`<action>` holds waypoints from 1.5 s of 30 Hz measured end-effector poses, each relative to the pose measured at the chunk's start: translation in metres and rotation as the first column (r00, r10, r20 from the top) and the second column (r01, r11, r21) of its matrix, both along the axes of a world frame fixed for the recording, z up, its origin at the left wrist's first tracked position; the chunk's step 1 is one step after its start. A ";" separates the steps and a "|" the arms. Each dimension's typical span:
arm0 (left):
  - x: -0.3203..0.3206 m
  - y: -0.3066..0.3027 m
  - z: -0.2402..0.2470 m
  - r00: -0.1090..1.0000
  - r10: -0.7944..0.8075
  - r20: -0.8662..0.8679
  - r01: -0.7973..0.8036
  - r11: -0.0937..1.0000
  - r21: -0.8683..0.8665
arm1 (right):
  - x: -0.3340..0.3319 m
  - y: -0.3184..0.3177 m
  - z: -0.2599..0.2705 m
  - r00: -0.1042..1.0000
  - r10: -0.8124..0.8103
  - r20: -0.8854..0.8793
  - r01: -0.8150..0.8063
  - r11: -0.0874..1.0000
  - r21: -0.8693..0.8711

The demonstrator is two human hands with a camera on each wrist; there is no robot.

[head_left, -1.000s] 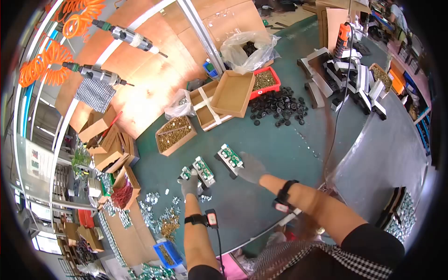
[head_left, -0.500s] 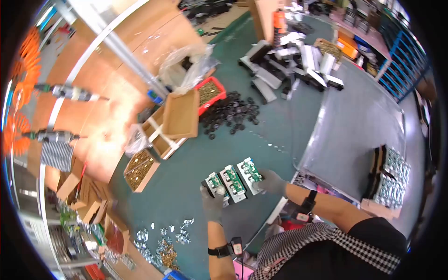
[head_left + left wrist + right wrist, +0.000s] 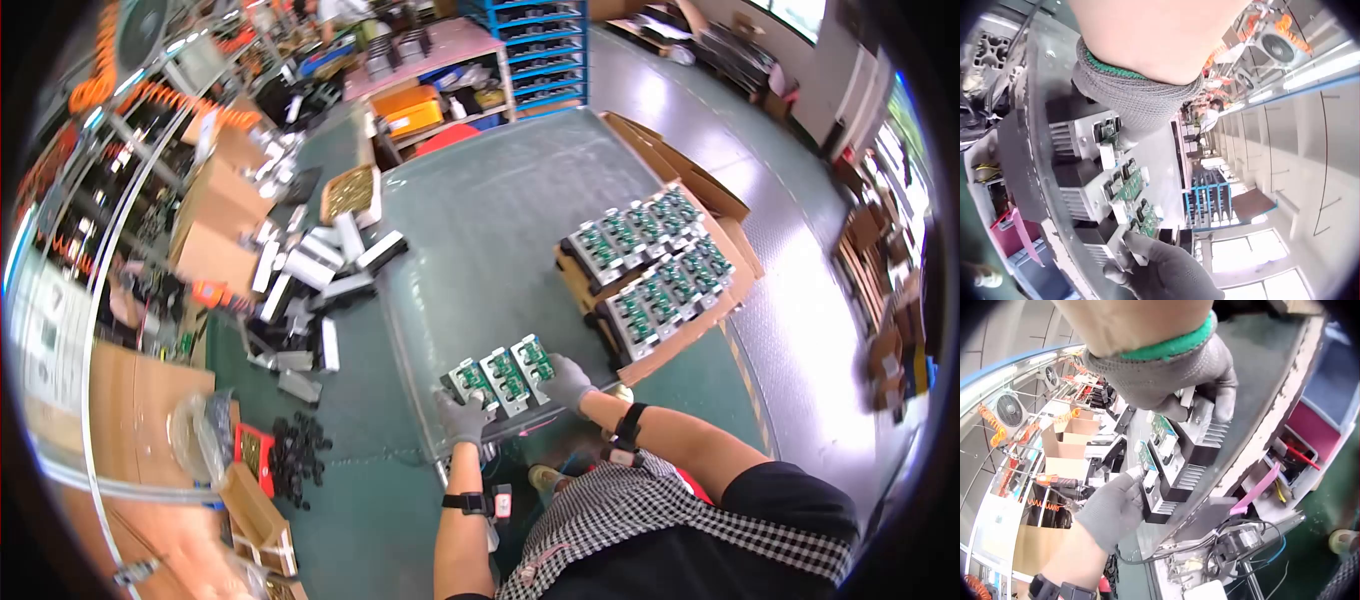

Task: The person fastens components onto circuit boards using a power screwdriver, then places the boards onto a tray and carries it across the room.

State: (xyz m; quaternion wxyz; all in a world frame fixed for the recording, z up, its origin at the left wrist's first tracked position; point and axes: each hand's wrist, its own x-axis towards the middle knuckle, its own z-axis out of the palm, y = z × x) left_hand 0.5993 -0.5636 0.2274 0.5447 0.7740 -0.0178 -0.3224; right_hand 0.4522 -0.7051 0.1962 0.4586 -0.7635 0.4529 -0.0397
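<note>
Three finned metal blocks topped with green circuit boards stand side by side over the grey table's near edge: a left one [image 3: 468, 379], a middle one [image 3: 504, 378] and a right one [image 3: 533, 358]. My left hand [image 3: 461, 416] grips the outer end of the left block. Thumb and fingers of my right hand [image 3: 568, 384] pinch the right block, seen close in the right wrist view [image 3: 1194, 419]. The middle block [image 3: 1169, 462] sits between the other two, with neither hand around it. Both hands wear grey gloves.
Rows of similar board-topped blocks [image 3: 650, 310] stand on cardboard at the table's right. Silver and black housings [image 3: 310, 262] lie heaped to the left, beside a box of brass-coloured parts [image 3: 352, 194]. Black round pieces [image 3: 297, 460] and a red bin [image 3: 254, 458] are at lower left.
The view has turned right, from the green worktop to the grey table. Both hands have carried the three blocks over there, and the blocks, apart earlier, now stand closer together.
</note>
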 end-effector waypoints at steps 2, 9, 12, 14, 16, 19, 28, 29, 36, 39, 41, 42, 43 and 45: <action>0.000 -0.014 -0.008 0.997 -0.038 0.068 0.035 0.998 0.052 | -0.010 -0.015 0.016 0.998 -0.064 -0.024 0.063 0.997 -0.043; 0.019 0.010 -0.058 0.927 0.144 -0.346 -0.182 0.980 -0.079 | -0.106 -0.105 0.106 0.910 0.021 0.415 0.064 0.980 -0.188; 0.017 0.006 -0.059 0.938 0.166 -0.304 -0.177 0.984 -0.008 | -0.153 -0.177 0.126 0.849 -0.041 0.527 0.118 0.987 -0.113; 0.023 0.010 -0.071 0.904 0.241 -0.353 -0.269 0.962 -0.034 | -0.183 -0.232 0.112 0.767 -0.186 0.614 0.205 0.978 0.040; 0.026 0.010 -0.073 0.893 0.307 -0.330 -0.332 0.943 -0.020 | -0.216 -0.296 0.106 0.651 -0.320 0.688 0.326 0.937 0.128; 0.020 0.001 -0.054 0.921 0.345 -0.181 -0.380 0.897 -0.225 | -0.250 -0.370 0.126 0.740 -0.505 0.444 0.556 0.831 0.017; -0.079 -0.205 0.114 0.990 0.036 -0.139 -0.098 0.874 -0.476 | -0.244 -0.427 0.088 0.991 -0.128 0.033 0.133 0.961 -0.242; -0.084 -0.226 0.095 0.997 -0.033 -0.075 0.001 0.922 -0.387 | -0.246 -0.417 0.120 0.990 -0.134 -0.053 0.107 0.931 -0.350; -0.271 -0.390 0.111 0.570 -0.805 0.165 0.807 0.511 -0.296 | -0.299 -0.345 0.142 0.771 -0.190 0.607 -0.003 0.953 0.302; -0.289 -0.393 0.114 0.526 -0.813 0.251 0.789 0.356 -0.501 | -0.333 -0.363 0.117 0.729 -0.459 0.507 0.256 0.870 0.421; -0.268 -0.377 0.105 0.577 -0.714 0.395 0.810 0.440 -0.387 | -0.338 -0.369 0.098 0.778 -0.464 0.424 0.295 0.865 0.406; -0.248 -0.366 0.104 0.619 -0.633 0.465 0.784 0.531 -0.320 | -0.331 -0.370 0.091 0.800 -0.459 0.387 0.303 0.865 0.400; -0.226 -0.352 0.102 0.638 -0.550 0.539 0.745 0.618 -0.251 | -0.321 -0.368 0.087 0.855 -0.416 0.310 0.315 0.891 0.326; -0.179 -0.314 0.091 0.779 -0.384 0.496 0.517 0.841 -0.160 | -0.299 -0.361 0.083 0.929 -0.338 0.150 0.313 0.935 0.164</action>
